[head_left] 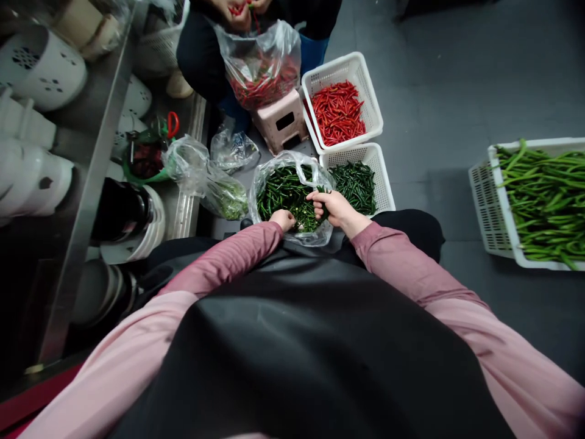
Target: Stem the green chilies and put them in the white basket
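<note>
Chilies (274, 192), dark green and slender, lie in an open clear plastic bag (315, 238) just in front of the person's black apron (320, 341), between the knees. At the bag's six o'clock, the left hand (283, 219) is curled with its fingers drawn in over the pile; whether it grips anything, I cannot tell. At three o'clock, the right hand (334, 207) is closed with a few green chilies showing at its fingers, near the bag's gathered edge. Beyond it, just past three o'clock of the bag, sits a white basket (382, 183) of more dark green chilies. Toward one o'clock, another white basket (371, 100) holds red chilies (338, 116). At twelve, a pale stool (272, 119) bears a plastic bag of red chilies, and a co-worker's hands (235, 15) are above it. At nine, a knotted bag (231, 201) with pale green contents lies on the floor. Well apart at three o'clock stands a crate (492, 210) of long green pods (543, 201).
</note>
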The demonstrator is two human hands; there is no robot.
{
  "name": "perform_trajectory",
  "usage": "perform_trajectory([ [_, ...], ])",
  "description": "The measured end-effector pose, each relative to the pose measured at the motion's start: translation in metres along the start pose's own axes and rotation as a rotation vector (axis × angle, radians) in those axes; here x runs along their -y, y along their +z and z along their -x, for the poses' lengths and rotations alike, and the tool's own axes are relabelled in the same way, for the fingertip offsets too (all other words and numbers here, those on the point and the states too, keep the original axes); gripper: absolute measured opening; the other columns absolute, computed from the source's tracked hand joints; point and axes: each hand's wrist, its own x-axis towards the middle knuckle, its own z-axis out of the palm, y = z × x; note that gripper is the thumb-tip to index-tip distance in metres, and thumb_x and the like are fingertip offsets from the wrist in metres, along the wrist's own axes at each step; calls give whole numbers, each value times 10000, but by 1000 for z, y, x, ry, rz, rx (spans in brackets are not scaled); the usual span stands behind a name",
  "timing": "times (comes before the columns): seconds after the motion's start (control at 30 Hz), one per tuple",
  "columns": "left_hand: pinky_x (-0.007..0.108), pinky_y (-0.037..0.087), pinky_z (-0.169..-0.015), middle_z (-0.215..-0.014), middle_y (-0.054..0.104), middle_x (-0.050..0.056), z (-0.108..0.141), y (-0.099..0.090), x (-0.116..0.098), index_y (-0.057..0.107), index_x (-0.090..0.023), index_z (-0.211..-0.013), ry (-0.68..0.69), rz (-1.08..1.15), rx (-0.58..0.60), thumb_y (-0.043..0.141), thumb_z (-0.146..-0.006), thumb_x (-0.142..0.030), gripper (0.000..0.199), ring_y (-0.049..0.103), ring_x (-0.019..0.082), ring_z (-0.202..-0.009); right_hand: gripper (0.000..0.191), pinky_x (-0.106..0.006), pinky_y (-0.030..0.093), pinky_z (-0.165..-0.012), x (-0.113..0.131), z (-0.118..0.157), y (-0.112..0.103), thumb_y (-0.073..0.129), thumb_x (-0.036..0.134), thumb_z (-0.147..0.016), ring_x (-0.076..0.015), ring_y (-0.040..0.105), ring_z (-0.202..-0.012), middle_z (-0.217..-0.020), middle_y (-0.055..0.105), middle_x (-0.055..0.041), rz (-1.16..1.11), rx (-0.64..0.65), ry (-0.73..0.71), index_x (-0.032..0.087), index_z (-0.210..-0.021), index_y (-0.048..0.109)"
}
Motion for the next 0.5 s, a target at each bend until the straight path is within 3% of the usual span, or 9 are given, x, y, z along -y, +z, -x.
perform_trajectory([
  [0.17, 268, 440, -841, -1101, 629, 102, 26, -16, 20, 653, -225, -1118, 168, -373, 105, 521, -822, -313, 335, 612, 209, -966, 65, -185, 296, -332, -1, -1, 4, 600, 199, -753, -52, 311, -344, -438, 360, 83, 83, 22, 35, 153, -784, 566],
  [0.27, 293, 453, -815, -1153, 592, 156, 30, -16, 14, 626, -187, -1161, 137, -529, 181, 485, -827, -207, 362, 614, 226, -973, 74, -189, 327, -333, -6, -3, 10, 617, 212, -753, -54, 350, -340, -437, 409, 68, 197, 28, 25, 148, -755, 582],
  [0.33, 297, 456, -809, -1101, 617, 156, 26, -16, 9, 655, -174, -1104, 126, -524, 184, 489, -831, -232, 324, 614, 235, -972, 72, -192, 349, -341, -13, -6, 12, 636, 200, -743, -59, 390, -346, -447, 456, 53, 303, 14, 15, 144, -736, 593],
  [0.4, 287, 454, -808, -1040, 642, 129, 22, -18, 7, 692, -185, -1014, 175, -432, 118, 506, -831, -312, 290, 617, 230, -953, 72, -193, 347, -341, -20, -9, 11, 659, 184, -730, -59, 410, -345, -460, 492, 42, 395, -3, 23, 139, -726, 603],
  [0.5, 264, 456, -797, -984, 652, 83, 25, -27, 7, 705, -196, -934, 247, -142, -129, 504, -830, -361, 281, 618, 191, -900, 85, -187, 322, -340, -27, -13, 8, 689, 169, -710, -48, 409, -337, -482, 521, 41, 469, -40, 30, 135, -749, 621],
])
